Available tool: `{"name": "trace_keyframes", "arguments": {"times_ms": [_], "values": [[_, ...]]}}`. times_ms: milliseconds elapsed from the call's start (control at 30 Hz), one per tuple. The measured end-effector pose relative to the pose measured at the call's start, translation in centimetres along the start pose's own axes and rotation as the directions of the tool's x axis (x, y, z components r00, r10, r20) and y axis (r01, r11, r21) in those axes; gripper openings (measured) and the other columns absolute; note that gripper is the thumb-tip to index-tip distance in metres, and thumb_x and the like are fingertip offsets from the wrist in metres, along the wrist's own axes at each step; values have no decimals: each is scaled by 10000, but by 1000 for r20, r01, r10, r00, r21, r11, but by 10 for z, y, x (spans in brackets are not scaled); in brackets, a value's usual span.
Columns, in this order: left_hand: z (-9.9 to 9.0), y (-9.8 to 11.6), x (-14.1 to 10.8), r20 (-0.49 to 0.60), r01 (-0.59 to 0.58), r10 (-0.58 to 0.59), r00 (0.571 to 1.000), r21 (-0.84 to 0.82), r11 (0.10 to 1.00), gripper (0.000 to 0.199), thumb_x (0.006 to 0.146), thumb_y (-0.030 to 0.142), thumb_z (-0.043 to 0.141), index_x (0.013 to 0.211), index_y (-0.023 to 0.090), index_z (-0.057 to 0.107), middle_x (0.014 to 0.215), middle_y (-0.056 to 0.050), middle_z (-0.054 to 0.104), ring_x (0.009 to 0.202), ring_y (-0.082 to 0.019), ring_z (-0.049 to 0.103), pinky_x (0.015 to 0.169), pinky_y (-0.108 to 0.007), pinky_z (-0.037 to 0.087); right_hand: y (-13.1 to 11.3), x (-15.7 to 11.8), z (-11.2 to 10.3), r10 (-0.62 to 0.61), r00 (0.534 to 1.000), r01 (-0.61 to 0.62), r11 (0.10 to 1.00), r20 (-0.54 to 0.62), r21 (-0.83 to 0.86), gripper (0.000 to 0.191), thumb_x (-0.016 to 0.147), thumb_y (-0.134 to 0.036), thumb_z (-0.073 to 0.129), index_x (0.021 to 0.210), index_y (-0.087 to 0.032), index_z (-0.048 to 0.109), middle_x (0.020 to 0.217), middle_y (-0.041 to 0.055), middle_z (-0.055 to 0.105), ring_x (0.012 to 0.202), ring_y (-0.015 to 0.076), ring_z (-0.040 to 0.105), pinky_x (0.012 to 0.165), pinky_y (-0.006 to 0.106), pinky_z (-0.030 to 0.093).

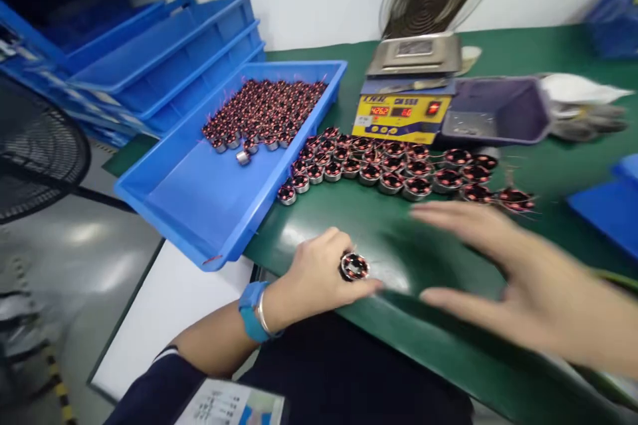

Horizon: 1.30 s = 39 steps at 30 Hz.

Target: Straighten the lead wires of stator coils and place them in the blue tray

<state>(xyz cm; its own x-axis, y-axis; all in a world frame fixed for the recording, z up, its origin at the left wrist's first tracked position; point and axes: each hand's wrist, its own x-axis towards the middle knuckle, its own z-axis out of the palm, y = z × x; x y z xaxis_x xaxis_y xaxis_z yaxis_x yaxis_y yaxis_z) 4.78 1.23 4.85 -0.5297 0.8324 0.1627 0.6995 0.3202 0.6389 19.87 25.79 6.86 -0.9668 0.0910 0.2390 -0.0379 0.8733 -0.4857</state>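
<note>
My left hand (319, 275) is closed around a small wound motor stator (355, 266), a ring with black insulation and copper windings, held low over the table's front edge. Blurred by motion, my right hand (518, 279) is to the right, thumb and fingers spread wide with nothing between them. Just beyond its fingertips, several rows of similar stators (369, 172) stand on the green table (319, 226). Many more are packed in the far part of a blue tray (189, 192) on the left.
A yellow coil-winding-type display unit (396, 116) with red digits stands behind the rows. Beside it are a purple bin (528, 113) and a grey glove (588, 123). Stacked blue trays (169, 60) rise at the left, near a black fan (40, 146). A blue container (611, 209) lies at the right.
</note>
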Motion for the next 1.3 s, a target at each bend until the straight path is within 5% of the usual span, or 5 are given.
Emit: {"name": "trace_keyframes", "arguments": {"times_ms": [333,500,733,933,1300], "values": [[-14,3,2,76,195,-179,981,-363,911,318,638,333,819,779,176,581,628,54,508,568,-103,457,572,-250,361,-47,30,43,209,978,-203,966,-18,163,548,930,-683,505,1053,-179,682,869,116,718,744,234,692,663,358,564],[-18,-1,25,394,525,-350,850,-564,637,217,693,232,793,803,144,628,493,76,509,456,-77,445,464,-204,313,-64,24,31,281,785,-549,729,552,409,649,853,-801,511,711,-192,683,535,44,603,467,167,587,442,266,447],[-13,1,48,483,622,-400,778,-678,392,135,692,1,695,654,112,628,558,29,620,515,-56,545,550,-171,437,-68,38,70,523,827,-495,500,209,710,706,656,-816,735,910,-157,731,586,64,670,519,175,650,519,267,560],[-15,1,50,524,653,-395,755,-662,369,140,715,22,655,644,130,601,456,78,530,414,-40,450,476,-165,383,-67,37,81,384,914,-218,735,-128,642,381,881,-464,689,1129,-176,708,698,21,681,551,129,652,598,251,601],[-13,1,46,508,632,-385,770,-690,353,117,715,63,666,654,130,592,474,68,532,410,-48,456,457,-172,353,-69,37,76,448,893,-319,553,47,770,426,825,-490,738,1101,-168,700,637,4,631,518,129,619,533,245,573]]}}
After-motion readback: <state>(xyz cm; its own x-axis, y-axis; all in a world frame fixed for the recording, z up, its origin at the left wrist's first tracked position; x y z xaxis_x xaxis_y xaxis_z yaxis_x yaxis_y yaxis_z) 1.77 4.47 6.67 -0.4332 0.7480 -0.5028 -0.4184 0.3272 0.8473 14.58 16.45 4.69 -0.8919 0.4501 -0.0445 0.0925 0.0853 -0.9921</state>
